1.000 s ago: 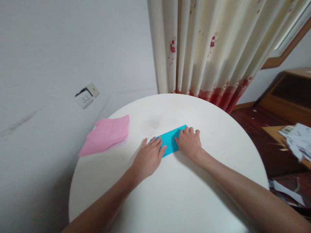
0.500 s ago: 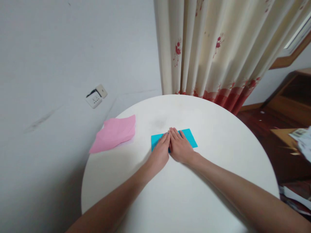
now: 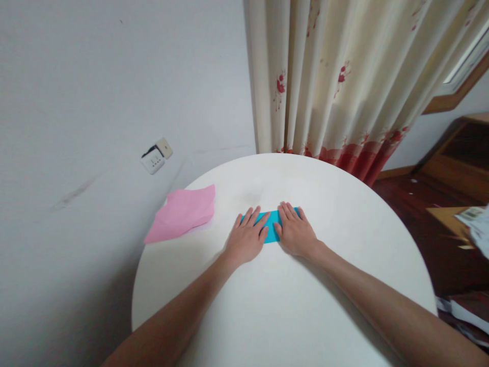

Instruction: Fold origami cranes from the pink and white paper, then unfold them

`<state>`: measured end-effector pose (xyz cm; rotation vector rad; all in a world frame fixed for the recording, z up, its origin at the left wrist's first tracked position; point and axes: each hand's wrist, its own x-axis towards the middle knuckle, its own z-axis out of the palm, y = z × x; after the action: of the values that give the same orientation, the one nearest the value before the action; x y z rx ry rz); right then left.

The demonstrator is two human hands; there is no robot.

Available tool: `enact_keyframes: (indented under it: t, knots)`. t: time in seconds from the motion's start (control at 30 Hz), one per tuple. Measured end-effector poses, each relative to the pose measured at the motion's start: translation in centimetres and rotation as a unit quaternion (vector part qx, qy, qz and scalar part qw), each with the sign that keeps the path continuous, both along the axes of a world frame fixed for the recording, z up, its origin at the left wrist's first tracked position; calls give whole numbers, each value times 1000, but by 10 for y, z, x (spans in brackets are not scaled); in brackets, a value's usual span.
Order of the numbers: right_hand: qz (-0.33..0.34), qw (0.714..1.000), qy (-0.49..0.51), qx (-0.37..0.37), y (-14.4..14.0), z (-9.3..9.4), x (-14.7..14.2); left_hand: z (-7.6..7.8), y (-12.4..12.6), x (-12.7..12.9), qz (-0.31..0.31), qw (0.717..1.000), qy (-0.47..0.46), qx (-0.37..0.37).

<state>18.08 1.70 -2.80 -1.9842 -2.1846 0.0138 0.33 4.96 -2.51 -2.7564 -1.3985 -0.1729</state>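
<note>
A folded blue paper strip lies flat near the middle of the round white table. My left hand rests flat on its left end, fingers spread. My right hand lies flat on its right end, covering it. Only the middle of the strip shows between the two hands. Neither hand grips the paper; both press down on it.
A pink paper sheet lies at the table's left edge by the grey wall. A wall socket sits on that wall. A cream curtain with red print hangs behind. Wooden furniture and loose papers are at the right.
My hands, side by side at the strip's centre half a second ago, have slid apart toward its ends. The blue strip has turned from slanted to level.
</note>
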Motion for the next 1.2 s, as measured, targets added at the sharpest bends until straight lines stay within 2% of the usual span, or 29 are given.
enact_keyframes:
  t: [0.13, 0.23, 0.27, 0.33, 0.4, 0.47, 0.6, 0.8, 0.97, 1.1, 1.2]
  knots:
    - [-92, 995, -17, -16, 8, 0, 24, 1, 0, 1, 0, 1000, 2, 5]
    - [-142, 989, -19, 27, 10, 4, 21, 1, -1, 2, -1, 1000, 3, 10]
    - [-136, 989, -18, 53, 10, 6, 15, 1, -1, 2, -1, 1000, 3, 10]
    - [-73, 993, -13, 88, 8, 7, 0, 0, -1, 3, -2, 1000, 3, 10]
    - [21, 998, -4, 63, 6, 5, -15, -1, -1, 3, -4, 1000, 4, 12]
    - [64, 997, 7, 32, 4, 2, -24, -1, 0, 3, -5, 1000, 7, 14]
    - [70, 997, 21, 10, 5, -3, -25, -2, 2, 2, -2, 1000, 8, 14]
    - [59, 998, 16, 16, 5, -2, -20, -1, 1, 1, 5, 1000, -4, 4]
    - [3, 1000, -2, 16, 8, -9, 0, 0, 0, -1, 9, 1000, -13, -13]
    - [-83, 996, 3, 11, 13, -11, 24, 0, 0, -2, 12, 1000, -6, -20]
    - [-121, 992, 9, 45, 16, -7, 28, 0, 1, -1, 9, 1000, 0, -23]
